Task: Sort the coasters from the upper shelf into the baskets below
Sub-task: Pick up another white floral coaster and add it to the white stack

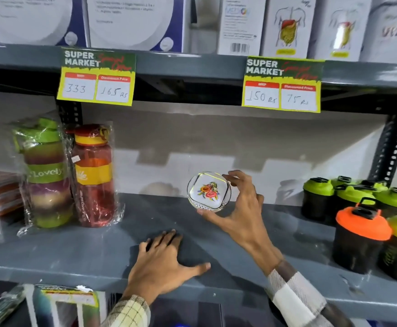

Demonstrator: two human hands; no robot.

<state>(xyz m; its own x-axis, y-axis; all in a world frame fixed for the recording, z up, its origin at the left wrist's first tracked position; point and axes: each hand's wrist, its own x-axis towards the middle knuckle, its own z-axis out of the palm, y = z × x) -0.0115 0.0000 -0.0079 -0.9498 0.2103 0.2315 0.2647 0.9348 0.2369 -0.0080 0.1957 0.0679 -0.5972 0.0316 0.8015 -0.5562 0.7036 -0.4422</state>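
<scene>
Right hand (241,208) pinching a round glass coaster (208,191) with a flower print, thumb under, fingers over the top edge, tilted up just above the grey shelf (98,251). Left hand (163,263) flat on the shelf, fingers spread, holding nothing. Wrapped bottles (70,173) off left, shakers (362,223) off right.

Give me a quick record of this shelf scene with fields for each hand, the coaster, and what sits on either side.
right hand: holds the round clear glass coaster with a white floral centre by its rim, tilted up off the shelf
left hand: flat, palm down on the grey metal shelf, holding nothing
left of coaster: two plastic-wrapped water bottles, one green, one red and yellow
right of coaster: black shaker bottles, green lids, one orange lid
baskets: not in view
</scene>
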